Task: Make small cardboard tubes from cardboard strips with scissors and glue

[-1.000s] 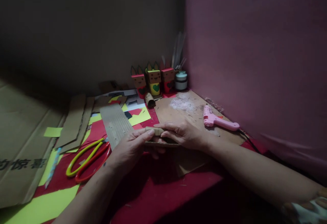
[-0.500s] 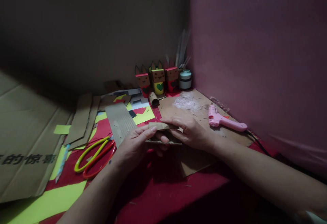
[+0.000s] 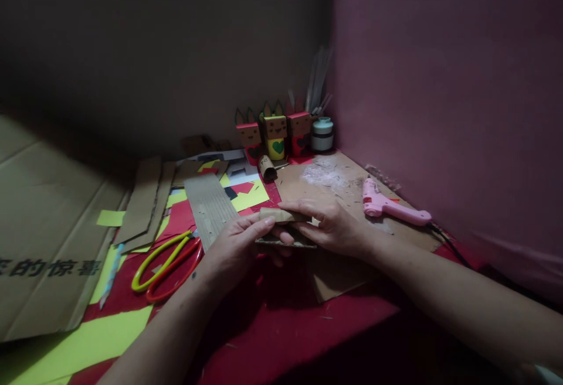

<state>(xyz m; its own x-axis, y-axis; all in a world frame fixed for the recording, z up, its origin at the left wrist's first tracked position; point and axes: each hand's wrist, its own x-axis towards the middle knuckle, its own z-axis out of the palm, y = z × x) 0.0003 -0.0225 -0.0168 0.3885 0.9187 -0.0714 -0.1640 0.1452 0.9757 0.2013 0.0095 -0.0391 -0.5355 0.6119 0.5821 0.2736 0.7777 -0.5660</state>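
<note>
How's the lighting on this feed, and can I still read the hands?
Head view: dim overall, shadow darkening the red surface beneath the hands; head view: left hand and right hand readable, the cardboard piece partly hidden; head view: pink glue gun stands out.

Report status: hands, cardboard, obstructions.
Left hand and right hand gripping cardboard piece. Nothing seen blocking. Scissors beside left hand, glue gun beyond right hand.

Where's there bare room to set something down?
On the deep red cloth, nearer the camera than the held brown cardboard piece, right of the bright yellow paper sheet; only small scraps show there. The left is crowded with red and yellow handled scissors and brown cardboard strips.
</note>
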